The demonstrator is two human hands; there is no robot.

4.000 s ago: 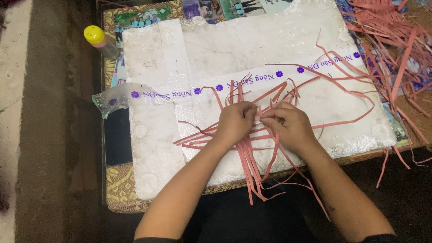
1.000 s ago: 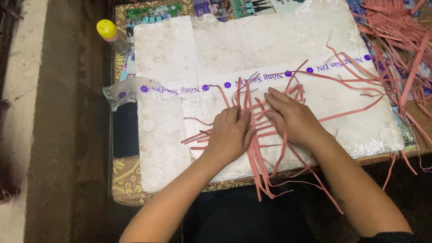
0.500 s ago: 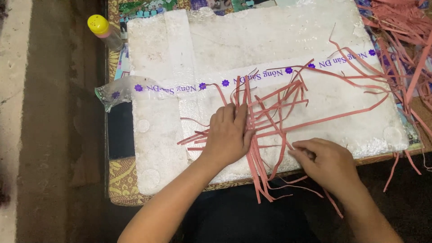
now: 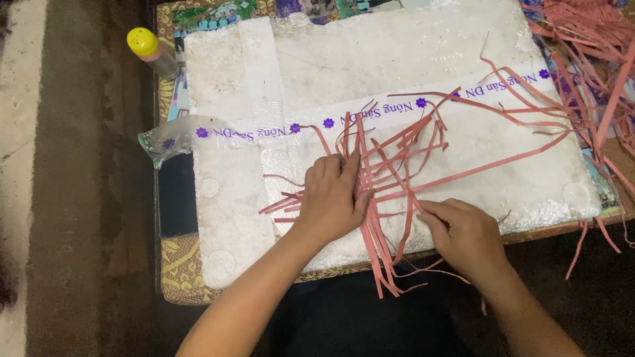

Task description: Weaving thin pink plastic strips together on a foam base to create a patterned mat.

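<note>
A foam board [image 4: 397,59] lies on the table [image 4: 178,264], a printed tape band [image 4: 390,112] running across its middle from left to right. On the board, in front of the band, the tangle of strips [image 4: 410,172] spreads out; the left hand [image 4: 334,198] lies flat on its left part, the right hand [image 4: 466,235] at its near edge, right of the left hand. A bottle [image 4: 151,49] stands behind and left of the board. A heap of loose strips [image 4: 595,39] lies at the far right. A dark flat slab [image 4: 175,195] lies along the board's left side

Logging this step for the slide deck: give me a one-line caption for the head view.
Left hand presses crossed pink strips flat on a white foam board while the right hand pinches one strip near the board's front edge.
</note>
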